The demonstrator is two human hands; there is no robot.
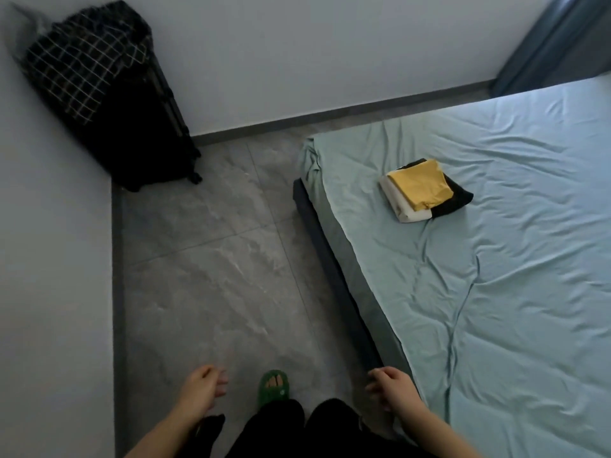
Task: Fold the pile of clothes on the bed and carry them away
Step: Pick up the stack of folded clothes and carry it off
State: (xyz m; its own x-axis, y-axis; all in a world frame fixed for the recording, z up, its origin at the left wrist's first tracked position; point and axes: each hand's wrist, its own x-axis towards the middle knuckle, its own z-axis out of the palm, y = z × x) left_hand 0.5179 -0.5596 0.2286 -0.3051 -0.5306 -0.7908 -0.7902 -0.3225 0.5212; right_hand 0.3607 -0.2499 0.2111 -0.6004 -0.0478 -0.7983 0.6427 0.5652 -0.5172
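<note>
A small stack of folded clothes [425,191] lies near the far left corner of the bed [512,276]: a yellow piece on top, a white one and a black one beneath. The bed has a wrinkled light green sheet. My left hand [203,388] hangs over the floor at the bottom of the view, fingers loosely curled, holding nothing. My right hand [391,390] hangs by the bed's near edge, fingers loosely curled and empty. Both hands are far from the stack.
A black suitcase [139,140] stands in the far left corner with a checked dark cloth [82,71] draped over it. Grey tiled floor [215,259] runs between wall and bed. A foot in a green slipper [273,386] stands on the floor. A curtain [555,41] hangs at the far right.
</note>
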